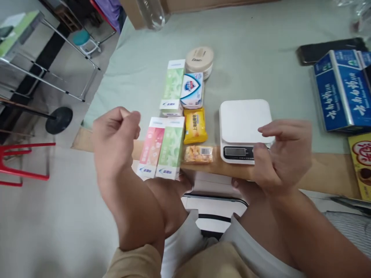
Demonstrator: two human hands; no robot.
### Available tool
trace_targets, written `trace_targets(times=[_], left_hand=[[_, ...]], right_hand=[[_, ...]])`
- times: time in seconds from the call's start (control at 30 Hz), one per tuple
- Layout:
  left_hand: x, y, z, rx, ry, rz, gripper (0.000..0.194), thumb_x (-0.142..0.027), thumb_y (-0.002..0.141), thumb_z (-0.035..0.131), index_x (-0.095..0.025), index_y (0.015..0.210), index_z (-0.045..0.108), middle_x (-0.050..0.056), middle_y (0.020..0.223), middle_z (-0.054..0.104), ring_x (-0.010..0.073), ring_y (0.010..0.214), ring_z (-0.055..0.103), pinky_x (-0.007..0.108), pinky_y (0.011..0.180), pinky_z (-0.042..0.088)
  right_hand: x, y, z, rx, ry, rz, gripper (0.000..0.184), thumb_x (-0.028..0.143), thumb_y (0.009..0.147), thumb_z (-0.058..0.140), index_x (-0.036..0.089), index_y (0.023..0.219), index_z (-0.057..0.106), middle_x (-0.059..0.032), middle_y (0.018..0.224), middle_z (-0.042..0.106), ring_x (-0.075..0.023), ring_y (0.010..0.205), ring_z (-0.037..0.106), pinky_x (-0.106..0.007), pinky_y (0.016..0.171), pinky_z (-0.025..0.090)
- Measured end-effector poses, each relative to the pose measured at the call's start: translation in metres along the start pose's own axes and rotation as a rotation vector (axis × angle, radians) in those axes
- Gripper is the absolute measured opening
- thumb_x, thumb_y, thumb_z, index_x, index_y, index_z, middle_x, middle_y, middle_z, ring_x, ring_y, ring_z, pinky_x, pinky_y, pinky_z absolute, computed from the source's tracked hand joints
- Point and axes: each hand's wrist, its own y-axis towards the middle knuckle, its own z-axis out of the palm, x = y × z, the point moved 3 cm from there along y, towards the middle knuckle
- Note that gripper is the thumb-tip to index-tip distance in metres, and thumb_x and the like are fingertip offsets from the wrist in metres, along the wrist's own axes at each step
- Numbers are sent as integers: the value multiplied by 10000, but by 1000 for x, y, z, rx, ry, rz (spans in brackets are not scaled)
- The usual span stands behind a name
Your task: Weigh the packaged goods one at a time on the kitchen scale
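Observation:
My left hand (114, 135) is curled into a loose fist, raised left of a pink-and-white box (152, 144) and a green-and-white box (171, 146) at the table's front edge. Nothing shows in it. My right hand (285, 152) hovers over the right side of a white digital kitchen scale (245, 121). Its thumb and fingers are apart, with nothing between them. Between the boxes and the scale lie a yellow soap packet (195, 125) and a small clear-wrapped snack (198, 154). Behind them are a boxed soap (192, 90), another green-and-white box (174, 85) and a round lidded jar (199, 60).
Blue boxes (342, 92) stand at the right, near a black phone (330, 50) and a yellow box (362, 164). A clear plastic bottle (152, 13) is at the back. To the left on the floor are a red stool (26, 162) and a teal-topped stool (81, 38).

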Motion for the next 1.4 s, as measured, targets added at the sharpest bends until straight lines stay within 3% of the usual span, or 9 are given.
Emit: trace_targets(times=[0.1, 0.2, 0.33, 0.6, 0.77, 0.9, 1.07, 1.23, 1.4], left_hand=[[35, 7, -12, 97, 260, -193, 183, -389, 827, 737, -239, 897, 658, 32, 943, 683, 194, 860, 608, 353, 769, 515], [61, 6, -8, 347, 317, -268, 554, -463, 748, 803, -238, 1232, 654, 119, 1292, 676, 278, 1087, 670, 401, 852, 585], [78, 3, 2, 548, 241, -216, 606, -393, 700, 833, -253, 1262, 656, 121, 1263, 698, 292, 1068, 701, 394, 825, 615], [86, 3, -5, 621, 54, -361, 641, -317, 728, 808, -270, 1333, 604, 100, 1204, 755, 294, 978, 749, 370, 700, 604], [84, 5, -14, 537, 256, -433, 440, -332, 706, 784, -235, 1112, 647, 60, 1076, 737, 268, 901, 716, 347, 690, 548], [76, 2, -36, 280, 310, -442, 207, -296, 703, 707, -206, 877, 641, 10, 822, 663, 187, 702, 606, 301, 601, 445], [37, -19, -52, 132, 51, -201, 178, -287, 765, 680, -224, 923, 732, -10, 753, 624, 140, 630, 526, 265, 528, 406], [2, -44, -11, 165, -48, -8, 413, -431, 780, 829, -234, 1130, 735, 34, 950, 710, 171, 771, 634, 256, 591, 521], [-7, -58, 37, 407, -166, 79, 707, -632, 933, 667, -318, 1546, 503, 93, 1449, 629, 232, 1074, 693, 299, 754, 613]], right_hand=[[29, -4, 17, 64, 48, -78, 262, 145, 862, 575, 269, 1092, 555, -53, 949, 626, -251, 873, 668, -440, 731, 557], [60, -10, 42, 198, 122, -130, 304, 100, 848, 591, 266, 1101, 564, -54, 991, 664, -229, 891, 686, -411, 752, 580], [91, -20, 80, 393, 203, -115, 293, 105, 868, 582, 245, 1125, 592, -100, 1167, 702, -243, 1061, 709, -415, 878, 607], [113, -27, 118, 520, 220, -126, 257, 112, 905, 565, 196, 1143, 614, -135, 1231, 734, -242, 1124, 696, -391, 942, 573], [113, -29, 121, 546, 203, -126, 230, 140, 928, 560, 211, 1143, 604, -128, 1209, 730, -259, 1114, 702, -412, 916, 578], [114, -32, 120, 574, 223, -90, 227, 168, 941, 555, 225, 1155, 602, -134, 1249, 710, -278, 1160, 697, -442, 938, 586], [113, -32, 110, 628, 421, 58, 367, 292, 986, 569, 228, 1345, 526, -163, 1421, 620, -282, 1328, 626, -467, 1032, 598], [101, -29, 85, 606, 633, 335, 691, 431, 953, 664, 265, 1513, 293, -170, 1492, 554, -276, 1272, 664, -469, 999, 641], [57, -13, 48, 431, 507, 481, 606, 325, 946, 672, 314, 1469, 367, -117, 1480, 604, -257, 1257, 692, -416, 916, 666]])
